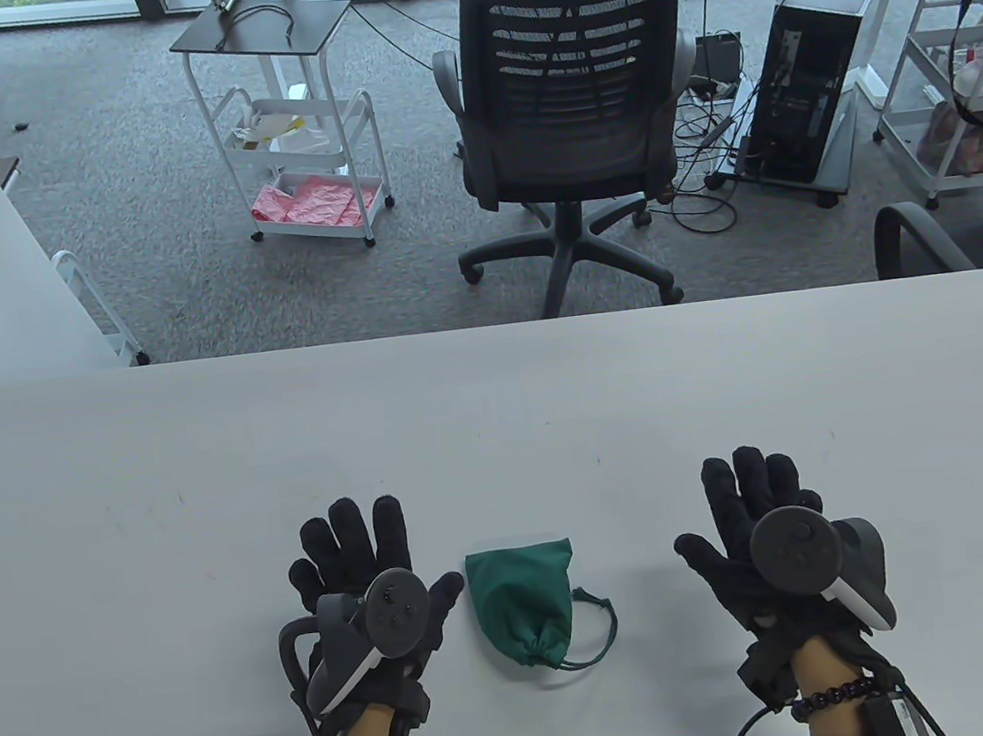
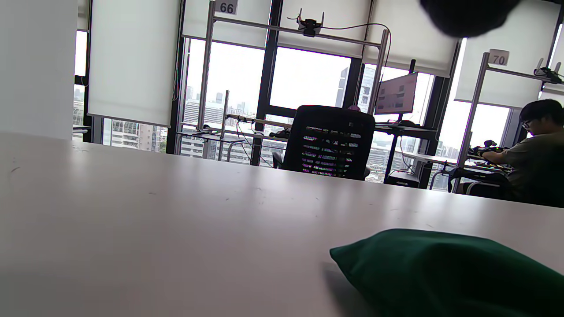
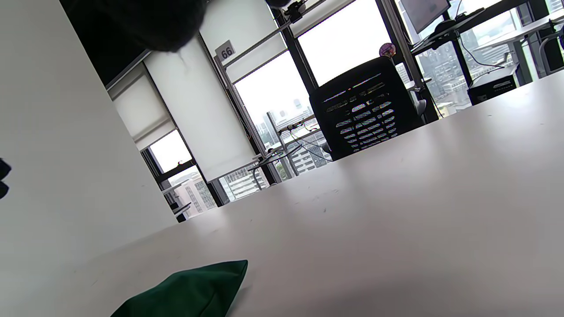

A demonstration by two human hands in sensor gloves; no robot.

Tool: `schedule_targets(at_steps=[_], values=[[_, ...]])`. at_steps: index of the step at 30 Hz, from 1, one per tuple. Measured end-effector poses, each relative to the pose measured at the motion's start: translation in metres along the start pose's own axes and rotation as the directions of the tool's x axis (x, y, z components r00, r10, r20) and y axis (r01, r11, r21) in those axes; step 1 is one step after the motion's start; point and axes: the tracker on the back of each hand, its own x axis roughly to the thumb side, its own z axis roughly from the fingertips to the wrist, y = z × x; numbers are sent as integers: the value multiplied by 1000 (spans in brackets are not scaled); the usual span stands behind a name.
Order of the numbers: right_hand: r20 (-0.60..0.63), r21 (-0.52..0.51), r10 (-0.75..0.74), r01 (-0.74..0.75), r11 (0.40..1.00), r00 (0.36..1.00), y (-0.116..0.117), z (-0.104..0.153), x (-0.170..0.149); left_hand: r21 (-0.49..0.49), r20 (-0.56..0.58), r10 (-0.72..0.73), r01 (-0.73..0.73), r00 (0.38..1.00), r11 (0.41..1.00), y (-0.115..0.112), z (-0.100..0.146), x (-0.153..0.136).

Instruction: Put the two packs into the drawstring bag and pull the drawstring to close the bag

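A green drawstring bag lies on the white table between my hands, its neck cinched toward me and its cord looped out to the right. It looks filled; no packs are visible. My left hand lies flat to the left of the bag with fingers spread, holding nothing. My right hand lies flat to the right, fingers spread, also holding nothing. In the left wrist view the bag fills the lower right. A corner of the bag shows at the bottom of the right wrist view.
A black office chair stands beyond the table's far edge. A white cart and a computer tower stand on the carpet behind. A person sits at another desk in the left wrist view.
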Motion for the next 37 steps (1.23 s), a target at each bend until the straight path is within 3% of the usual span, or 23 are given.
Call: schedule_targets(at_steps=[37], values=[[-12,-37,-6,5,999,1000,2,3,5,-36,59,-35,38,998,999,-12,-2,16]])
